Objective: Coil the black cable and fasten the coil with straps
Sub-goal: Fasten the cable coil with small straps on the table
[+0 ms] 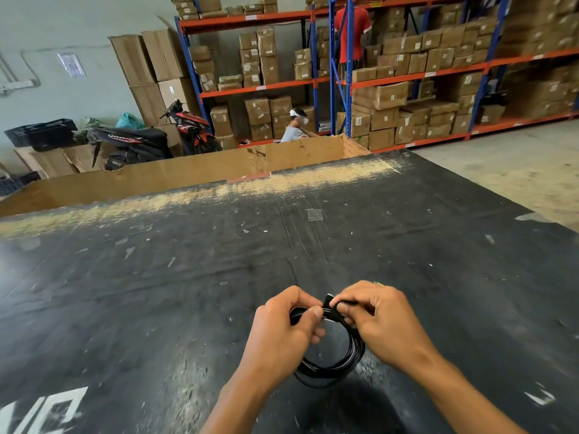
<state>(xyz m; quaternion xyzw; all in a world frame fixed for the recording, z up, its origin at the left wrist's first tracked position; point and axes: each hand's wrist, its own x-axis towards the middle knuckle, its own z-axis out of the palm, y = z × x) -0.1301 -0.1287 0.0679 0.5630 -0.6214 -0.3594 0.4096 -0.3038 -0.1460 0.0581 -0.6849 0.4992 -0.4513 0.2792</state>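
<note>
The black cable, already coiled, is held just above the desk. Its top is pinched shut by the left hand, so the loops are kept together while a strap is gripped closed by the right hand.

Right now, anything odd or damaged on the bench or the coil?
The coiled black cable looks tidy, held by the left hand and right hand, which pinch a black strap. The dark worn tabletop is scuffed, with a pale band worn through along its far edge and stuck scraps of clear tape.
</note>
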